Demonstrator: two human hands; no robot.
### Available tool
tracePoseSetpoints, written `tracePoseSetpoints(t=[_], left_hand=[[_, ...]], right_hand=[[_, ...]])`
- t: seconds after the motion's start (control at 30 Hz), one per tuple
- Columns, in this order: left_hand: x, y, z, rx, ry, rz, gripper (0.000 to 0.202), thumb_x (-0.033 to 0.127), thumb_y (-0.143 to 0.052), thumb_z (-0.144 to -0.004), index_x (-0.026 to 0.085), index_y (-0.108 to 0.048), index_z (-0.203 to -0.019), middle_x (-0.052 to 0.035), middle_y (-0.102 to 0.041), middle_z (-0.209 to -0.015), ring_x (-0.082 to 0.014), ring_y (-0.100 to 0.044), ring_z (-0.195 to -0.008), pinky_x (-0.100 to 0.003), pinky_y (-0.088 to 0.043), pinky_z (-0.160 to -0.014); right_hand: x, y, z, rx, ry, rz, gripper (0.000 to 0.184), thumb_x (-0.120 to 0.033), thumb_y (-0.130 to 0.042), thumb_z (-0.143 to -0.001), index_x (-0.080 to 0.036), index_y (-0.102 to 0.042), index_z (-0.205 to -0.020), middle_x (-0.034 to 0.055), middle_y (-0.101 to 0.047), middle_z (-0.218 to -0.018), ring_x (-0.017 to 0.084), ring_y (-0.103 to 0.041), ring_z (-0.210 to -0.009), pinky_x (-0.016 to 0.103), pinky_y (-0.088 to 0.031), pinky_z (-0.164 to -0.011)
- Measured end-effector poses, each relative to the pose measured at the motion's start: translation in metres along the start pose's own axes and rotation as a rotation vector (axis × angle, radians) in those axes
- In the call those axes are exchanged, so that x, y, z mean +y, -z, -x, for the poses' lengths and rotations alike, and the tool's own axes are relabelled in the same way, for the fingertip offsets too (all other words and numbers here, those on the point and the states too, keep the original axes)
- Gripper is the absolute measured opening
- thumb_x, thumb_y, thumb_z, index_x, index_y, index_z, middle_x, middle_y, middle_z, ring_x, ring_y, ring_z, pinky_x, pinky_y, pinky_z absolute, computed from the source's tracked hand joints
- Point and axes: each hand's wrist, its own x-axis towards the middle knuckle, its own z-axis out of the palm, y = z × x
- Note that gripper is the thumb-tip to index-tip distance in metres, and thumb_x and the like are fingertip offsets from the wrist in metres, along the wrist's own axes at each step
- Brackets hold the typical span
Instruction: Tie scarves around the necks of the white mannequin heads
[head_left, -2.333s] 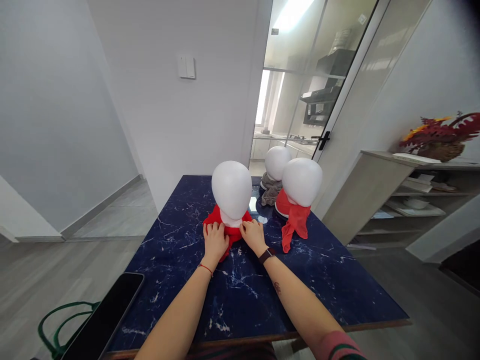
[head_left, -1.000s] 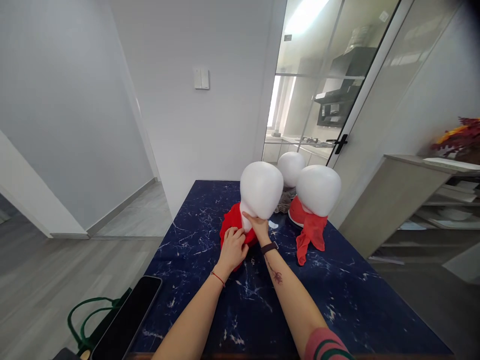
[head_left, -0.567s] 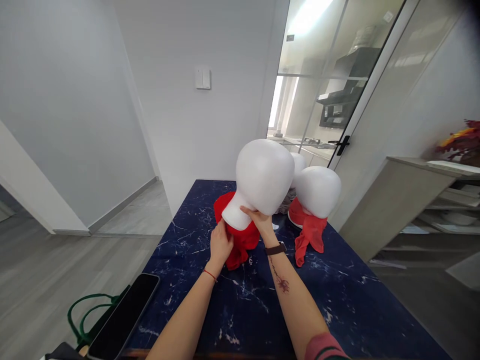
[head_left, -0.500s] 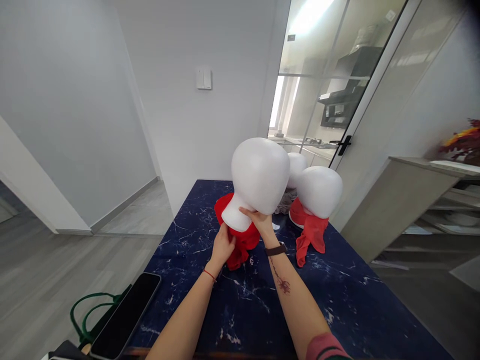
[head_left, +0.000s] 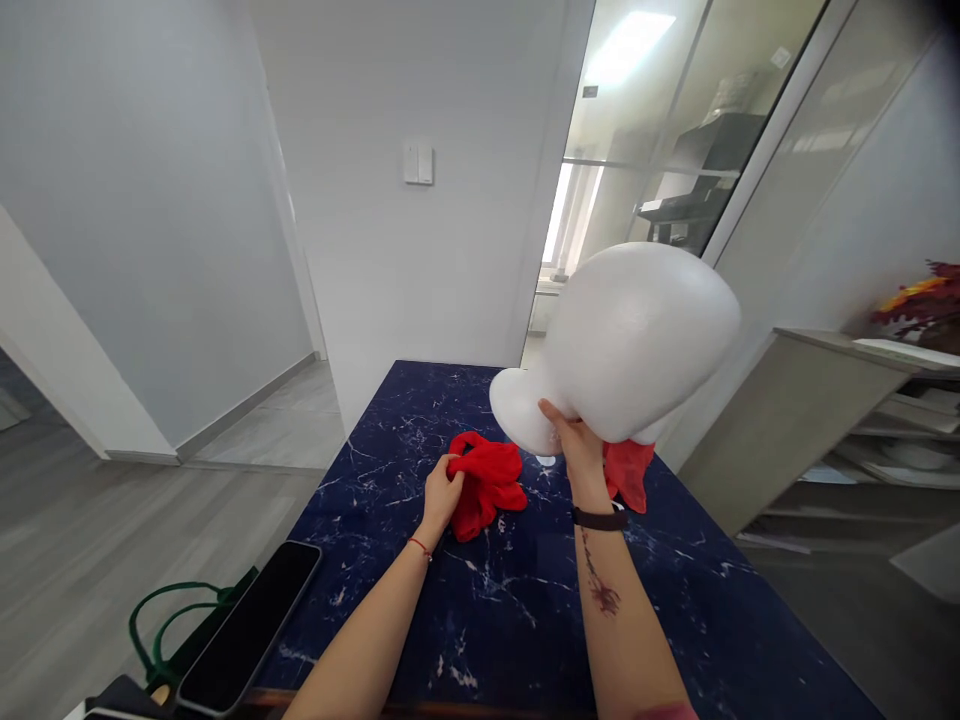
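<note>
My right hand (head_left: 577,445) is closed around the neck of a white mannequin head (head_left: 645,335), which tilts to the right above the table. Its base points left. Between the thumb and fingers of my left hand (head_left: 444,490) is the edge of a red scarf (head_left: 491,482), bunched on the dark blue marbled table (head_left: 390,430). The scarf and the head are apart. Behind the held head, a second red cloth (head_left: 628,475) shows on the right, and a sliver of another white head lies just above it, mostly hidden.
A black phone (head_left: 251,625) rests at the table's left front edge, beside green handles (head_left: 169,610). A glass door (head_left: 637,130) stands behind on the right. Further right is a shelf unit (head_left: 840,400) with red and yellow flowers (head_left: 922,300) on top.
The mannequin head has come up and moved right in my right hand, out of the red scarf. The scarf stays on the table in my left hand. The other heads are now mostly covered.
</note>
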Motion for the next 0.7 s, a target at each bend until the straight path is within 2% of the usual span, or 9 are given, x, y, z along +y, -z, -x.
tracePoseSetpoints(t=[0.1,0.17,0.23,0.33,0.43,0.57,0.7], left_hand=[[0.004,-0.008,0.01,-0.036,-0.057,-0.075,0.022,0.02,-0.043,-0.082,0.019,-0.061,-0.096,-0.0032,-0.068,-0.09,-0.0178,-0.062,-0.082,-0.03,-0.046,-0.077],[0.006,-0.015,0.017,-0.107,-0.1,-0.154,0.025,0.018,-0.046,-0.08,0.018,-0.061,-0.1,-0.0051,-0.068,-0.094,-0.0193,-0.062,-0.085,-0.032,-0.045,-0.079],[0.007,-0.021,0.022,-0.181,-0.143,-0.23,0.032,0.015,-0.05,-0.076,0.016,-0.06,-0.106,-0.0082,-0.067,-0.102,-0.0217,-0.062,-0.091,-0.034,-0.044,-0.084],[0.007,-0.024,0.022,-0.235,-0.161,-0.264,0.04,0.011,-0.052,-0.071,0.014,-0.059,-0.11,-0.0107,-0.066,-0.108,-0.0238,-0.06,-0.097,-0.036,-0.042,-0.088],[0.007,-0.024,0.02,-0.245,-0.135,-0.22,0.037,0.011,-0.051,-0.071,0.015,-0.06,-0.106,-0.0091,-0.067,-0.103,-0.0226,-0.061,-0.091,-0.035,-0.043,-0.084],[0.006,-0.026,0.018,-0.266,-0.112,-0.14,0.027,0.01,-0.048,-0.071,0.016,-0.063,-0.093,-0.0067,-0.07,-0.087,-0.0209,-0.063,-0.078,-0.031,-0.045,-0.074],[0.006,-0.029,0.015,-0.302,-0.121,-0.046,0.021,0.012,-0.05,-0.072,0.016,-0.065,-0.086,-0.0075,-0.071,-0.087,-0.0218,-0.065,-0.078,-0.029,-0.046,-0.071]], right_hand=[[0.006,0.006,-0.002,-0.022,-0.019,0.063,0.065,-0.047,-0.071,-0.064,-0.017,-0.056,-0.119,0.009,-0.057,-0.125,0.024,-0.042,-0.125,0.045,-0.017,-0.114],[0.014,-0.003,0.001,-0.05,-0.065,0.082,0.063,-0.048,-0.072,-0.063,-0.015,-0.059,-0.114,0.0098,-0.059,-0.122,0.024,-0.044,-0.124,0.042,-0.017,-0.114],[0.025,-0.022,0.007,-0.103,-0.132,0.077,0.061,-0.049,-0.073,-0.061,-0.013,-0.061,-0.109,0.0108,-0.062,-0.117,0.023,-0.048,-0.119,0.039,-0.02,-0.113],[0.045,-0.06,0.019,-0.18,-0.279,0.027,0.06,-0.047,-0.076,-0.054,-0.012,-0.063,-0.102,0.0122,-0.066,-0.109,0.023,-0.057,-0.107,0.036,-0.033,-0.107],[0.062,-0.106,0.031,-0.197,-0.391,-0.018,0.066,-0.044,-0.079,-0.048,-0.012,-0.062,-0.103,0.0129,-0.066,-0.108,0.022,-0.061,-0.1,0.035,-0.045,-0.095],[0.084,-0.175,0.037,-0.163,-0.448,0.044,0.079,-0.042,-0.081,-0.043,-0.011,-0.056,-0.111,0.014,-0.062,-0.115,0.025,-0.058,-0.106,0.036,-0.045,-0.094],[0.11,-0.245,0.031,-0.105,-0.419,0.12,0.091,-0.043,-0.079,-0.045,-0.01,-0.045,-0.123,0.0164,-0.056,-0.123,0.027,-0.052,-0.114,0.038,-0.041,-0.097]])
